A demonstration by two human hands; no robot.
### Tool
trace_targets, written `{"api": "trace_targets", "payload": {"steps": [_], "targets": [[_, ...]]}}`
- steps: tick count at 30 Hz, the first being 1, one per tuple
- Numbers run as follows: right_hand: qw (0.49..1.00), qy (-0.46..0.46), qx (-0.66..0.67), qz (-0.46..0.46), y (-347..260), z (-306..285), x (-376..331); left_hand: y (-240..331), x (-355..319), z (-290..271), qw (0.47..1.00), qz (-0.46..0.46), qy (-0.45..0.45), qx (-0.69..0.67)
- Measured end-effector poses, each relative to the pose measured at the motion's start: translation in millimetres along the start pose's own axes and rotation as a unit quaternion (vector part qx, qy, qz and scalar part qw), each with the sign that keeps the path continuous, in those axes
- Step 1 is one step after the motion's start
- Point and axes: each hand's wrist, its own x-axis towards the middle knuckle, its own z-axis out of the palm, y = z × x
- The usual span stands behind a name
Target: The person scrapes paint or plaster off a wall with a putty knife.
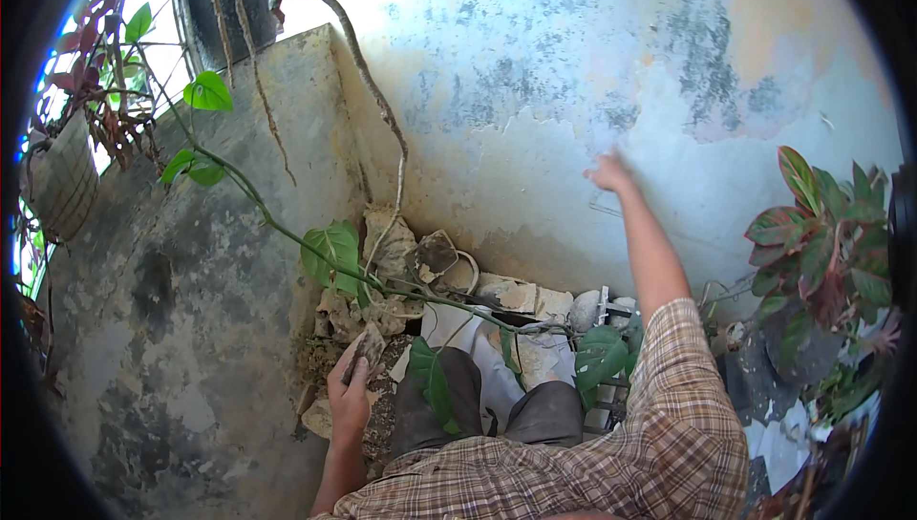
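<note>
My left hand (350,398) is low at the left, beside my knee. Its fingers are closed round a flat, angular grey-brown piece (368,346) with a dark edge; whether it is a scraper or a chip of rubble is unclear. My right hand (611,172) reaches far forward to the wall (516,171), just below the ragged edge of peeling paint. Motion blurs its fingers, so what they hold, if anything, does not show. Above that edge the wall is patchy blue, grey and tan; below, it is pale and smoother.
A green vine (258,197) crosses in front of me, its leaves hanging over my legs. Broken stones (390,245) lie along the wall's foot. A stained concrete side wall (210,329) rises at left, with a dark pot (232,12) on top. Red-green leafy plants (812,243) stand at right.
</note>
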Motion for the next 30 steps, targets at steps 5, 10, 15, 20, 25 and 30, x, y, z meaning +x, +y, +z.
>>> {"api": "trace_targets", "payload": {"steps": [5, 10, 15, 20, 25, 30], "targets": [[0.905, 0.047, 0.331, -0.264, -79.2, 60.7, -162.2, 12.7, -8.7, 12.5, 1.0, 0.026, 0.01, 0.014], [0.846, -0.03, 0.469, -0.25, -122.7, 109.7, -315.2, -6.3, 1.3, 55.7, 0.99, -0.031, -0.139, 0.003], [0.913, -0.024, 0.297, -0.28, -145.7, 115.9, -381.0, -23.7, -3.2, 108.3, 0.962, -0.177, -0.192, -0.077], [0.899, -0.003, 0.368, -0.237, -113.2, 127.0, -382.3, -30.6, 3.0, 129.2, 0.899, -0.25, -0.358, -0.022], [0.898, -0.014, 0.427, -0.104, -87.1, 95.1, -389.3, -32.7, -5.2, 146.4, 0.855, -0.132, -0.5, 0.026], [0.801, 0.09, 0.585, 0.083, -30.3, 87.1, -410.7, -9.7, 42.8, 150.5, 0.776, 0.028, -0.611, 0.157]]}}
